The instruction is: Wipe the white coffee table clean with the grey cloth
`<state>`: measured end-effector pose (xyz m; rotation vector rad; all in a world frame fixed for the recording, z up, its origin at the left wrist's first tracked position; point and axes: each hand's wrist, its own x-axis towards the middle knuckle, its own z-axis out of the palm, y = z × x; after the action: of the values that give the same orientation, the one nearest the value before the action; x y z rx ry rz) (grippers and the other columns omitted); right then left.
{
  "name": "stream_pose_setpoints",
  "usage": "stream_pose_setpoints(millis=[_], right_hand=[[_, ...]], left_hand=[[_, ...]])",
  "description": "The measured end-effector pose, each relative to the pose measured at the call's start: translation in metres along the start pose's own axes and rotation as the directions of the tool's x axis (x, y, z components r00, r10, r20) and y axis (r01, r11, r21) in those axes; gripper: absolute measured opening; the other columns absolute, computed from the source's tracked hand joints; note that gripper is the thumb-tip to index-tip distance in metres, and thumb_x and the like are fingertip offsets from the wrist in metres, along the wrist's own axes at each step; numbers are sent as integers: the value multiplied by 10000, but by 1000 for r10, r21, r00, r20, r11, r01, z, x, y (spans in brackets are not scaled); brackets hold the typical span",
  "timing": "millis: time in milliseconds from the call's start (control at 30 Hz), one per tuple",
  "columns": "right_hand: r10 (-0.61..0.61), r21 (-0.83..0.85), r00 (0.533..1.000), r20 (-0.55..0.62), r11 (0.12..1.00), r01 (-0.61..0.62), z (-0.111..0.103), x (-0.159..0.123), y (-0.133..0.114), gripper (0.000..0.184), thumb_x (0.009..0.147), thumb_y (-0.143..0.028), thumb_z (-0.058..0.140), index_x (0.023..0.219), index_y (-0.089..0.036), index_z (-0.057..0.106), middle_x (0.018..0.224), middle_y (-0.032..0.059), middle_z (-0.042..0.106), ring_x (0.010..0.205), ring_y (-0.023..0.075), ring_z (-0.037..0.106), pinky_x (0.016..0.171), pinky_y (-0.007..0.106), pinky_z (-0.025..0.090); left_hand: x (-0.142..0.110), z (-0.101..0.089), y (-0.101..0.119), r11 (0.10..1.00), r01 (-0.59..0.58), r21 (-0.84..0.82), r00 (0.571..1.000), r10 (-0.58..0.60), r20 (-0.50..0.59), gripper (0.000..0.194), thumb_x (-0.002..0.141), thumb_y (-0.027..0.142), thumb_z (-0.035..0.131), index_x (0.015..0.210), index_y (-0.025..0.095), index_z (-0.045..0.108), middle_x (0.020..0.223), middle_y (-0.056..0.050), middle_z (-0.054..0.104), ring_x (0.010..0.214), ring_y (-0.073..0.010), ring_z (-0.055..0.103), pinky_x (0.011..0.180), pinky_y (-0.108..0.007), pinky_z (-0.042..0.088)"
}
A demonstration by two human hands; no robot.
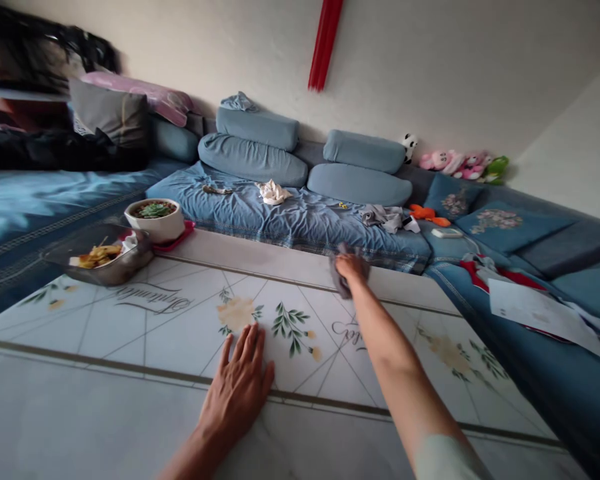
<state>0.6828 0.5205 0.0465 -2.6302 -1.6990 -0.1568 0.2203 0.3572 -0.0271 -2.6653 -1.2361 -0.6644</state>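
My left hand lies flat on the white tabletop, fingers stretched out beside a printed yellow flower. Farther off, my right hand is closed around a crumpled grey cloth near the table's far edge. The cloth rests against the table surface, and part of it bunches out on both sides of the fingers. Gold lines, leaves and dark lettering decorate the tabletop.
On the table's far left stand a potted succulent on a pink tray and a clear brown bin with scraps. A blue sofa wraps around, carrying cushions, clothes, an orange toy and papers.
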Motion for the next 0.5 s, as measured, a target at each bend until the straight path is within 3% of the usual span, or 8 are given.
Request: stream_pose_setpoints(millis=[67,167,233,267,300,367,433,500], right_hand=[[-134,61,991,-3,989,133,5,13,-95,511,1200,-209,383,1513,-109,774,1632,178,707,1530,257,577,1344,396,329],[-255,138,965,-61,955,261,11,16,-230,581,1225,-307,349,1687,-85,623,1803,208,539,1639,301,478,1390,466,303],[-306,180,948,-89,931,318,9,9,-293,620,1225,-333,344,1752,-68,534,1890,224,397,1700,318,407,1414,503,271],[-328,198,940,-95,919,341,7,5,-313,628,1221,-335,347,1762,-68,520,1913,221,351,1718,319,382,1422,506,259],[-347,211,933,-96,909,360,4,1,-325,629,1216,-332,352,1765,-75,520,1926,213,328,1728,314,370,1425,500,255],[-376,224,922,-89,895,386,0,-6,-325,631,1213,-326,354,1781,-105,518,1928,190,335,1723,298,386,1416,470,270],[-384,217,920,-79,894,392,0,-10,-299,642,1220,-330,336,1812,-141,494,1903,179,397,1692,290,437,1396,450,297],[-375,188,924,-74,905,382,1,-12,-256,658,1225,-334,308,1837,-147,462,1847,191,486,1646,302,493,1385,461,308]], left_hand=[[1,-1,2,1000,12,-4,1000,-12,15,650,1182,421,437,1736,107,563,1833,-194,513,1717,-339,503,1415,-616,433],[4,-5,3,999,33,-13,998,-32,63,639,1165,397,467,1733,121,568,1829,-185,523,1714,-344,508,1414,-619,447],[6,-10,2,998,50,-33,993,-46,109,637,1157,384,491,1741,138,559,1833,-173,522,1718,-346,505,1419,-621,450],[8,-13,2,997,59,-46,990,-52,133,638,1154,379,505,1747,148,552,1839,-167,515,1722,-345,499,1424,-621,447],[9,-16,1,996,68,-59,986,-58,156,640,1152,376,519,1753,157,545,1845,-163,507,1728,-344,490,1430,-619,442],[11,-21,1,993,88,-81,979,-71,192,650,1146,370,547,1761,162,533,1852,-164,496,1736,-341,480,1446,-617,425],[13,-25,0,990,102,-94,974,-80,211,662,1137,364,569,1764,154,529,1852,-168,494,1738,-338,477,1458,-614,411],[13,-26,0,989,109,-105,974,-85,210,669,1129,361,581,1763,153,531,1853,-166,492,1737,-334,479,1462,-612,406]])
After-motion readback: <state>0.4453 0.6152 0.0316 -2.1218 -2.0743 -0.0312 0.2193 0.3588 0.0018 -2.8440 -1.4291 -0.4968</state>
